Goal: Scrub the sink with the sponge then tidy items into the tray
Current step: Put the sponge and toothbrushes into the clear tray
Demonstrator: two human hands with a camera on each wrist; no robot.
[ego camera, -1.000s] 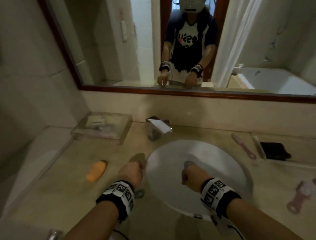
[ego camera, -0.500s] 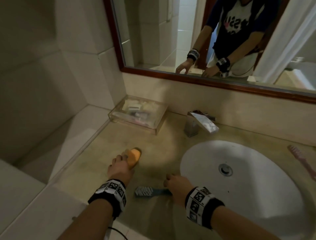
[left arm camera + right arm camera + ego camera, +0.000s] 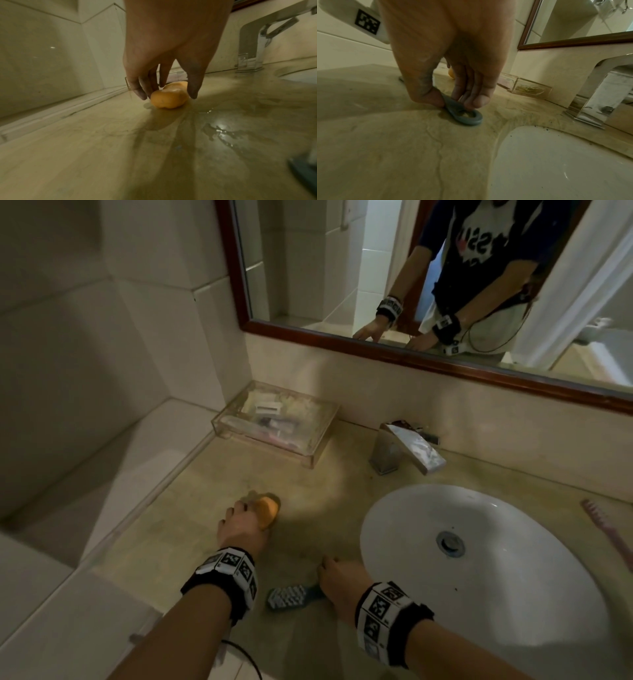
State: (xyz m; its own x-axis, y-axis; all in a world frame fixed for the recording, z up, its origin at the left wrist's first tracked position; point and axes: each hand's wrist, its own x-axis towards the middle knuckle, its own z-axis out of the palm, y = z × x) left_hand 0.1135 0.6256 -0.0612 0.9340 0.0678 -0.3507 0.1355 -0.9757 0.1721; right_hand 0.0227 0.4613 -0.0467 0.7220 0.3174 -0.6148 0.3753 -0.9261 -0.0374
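An orange sponge [image 3: 269, 510] [image 3: 169, 99] lies on the beige counter left of the white sink [image 3: 513, 594]. My left hand [image 3: 239, 525] [image 3: 169, 94] is down on it, fingers on its left side and thumb on its right, gripping it against the counter. A grey brush [image 3: 287, 597] [image 3: 467, 117] lies near the front edge. My right hand [image 3: 337, 580] [image 3: 453, 104] pinches its looped handle between thumb and fingers. The clear tray [image 3: 263, 441] stands at the back left, holding several small toiletries.
A chrome faucet [image 3: 404, 446] stands behind the sink. A pink comb [image 3: 606, 525] lies on the counter right of the basin. Water is pooled on the counter [image 3: 219, 129] beside the sponge. A tiled ledge and wall close the left side; a mirror hangs above.
A second ago both hands hovered at the sink's near rim. The left hand went to the sponge, the right came down on the brush handle, and my view swung left.
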